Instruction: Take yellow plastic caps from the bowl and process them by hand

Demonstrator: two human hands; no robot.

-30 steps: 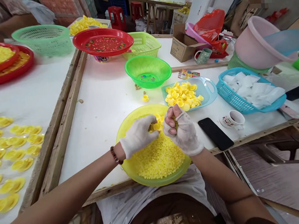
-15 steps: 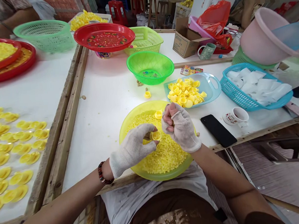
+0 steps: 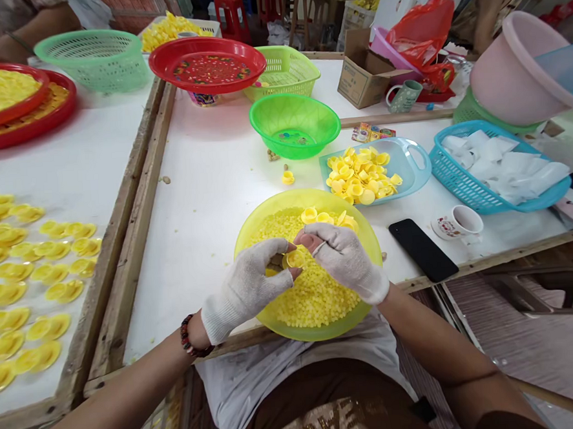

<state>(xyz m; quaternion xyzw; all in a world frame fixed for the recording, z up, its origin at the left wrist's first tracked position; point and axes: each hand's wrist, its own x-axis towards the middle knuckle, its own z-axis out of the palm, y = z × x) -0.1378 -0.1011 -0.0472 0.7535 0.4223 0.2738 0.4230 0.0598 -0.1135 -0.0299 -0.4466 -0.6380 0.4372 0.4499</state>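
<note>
Over a yellow bowl (image 3: 248,226) of small yellow pellets (image 3: 316,300), my left hand (image 3: 251,278), in a white fingerless glove, holds a small yellow cup (image 3: 295,259) between thumb and fingers. My right hand (image 3: 345,256), gloved the same way, has its thumb and fingers pinched together at the upper edge of that cup; whatever they grip is too small to make out. Several yellow cups (image 3: 323,219) lie on the pellets behind my right hand. One more cup (image 3: 288,177) stands on the white table (image 3: 193,201) behind the bowl.
A blue tray (image 3: 412,168) of yellow cups, a green bowl (image 3: 295,126), a black phone (image 3: 423,250), a mug (image 3: 456,222) and a blue basket (image 3: 464,181) surround the work area. Yellow pieces (image 3: 12,293) cover the left table. A person's arm (image 3: 37,32) shows at the upper left.
My right hand has moved left and down from beside the bowl's cups to the cup in my left hand. More cups in the bowl now show. The whole view has shifted slightly.
</note>
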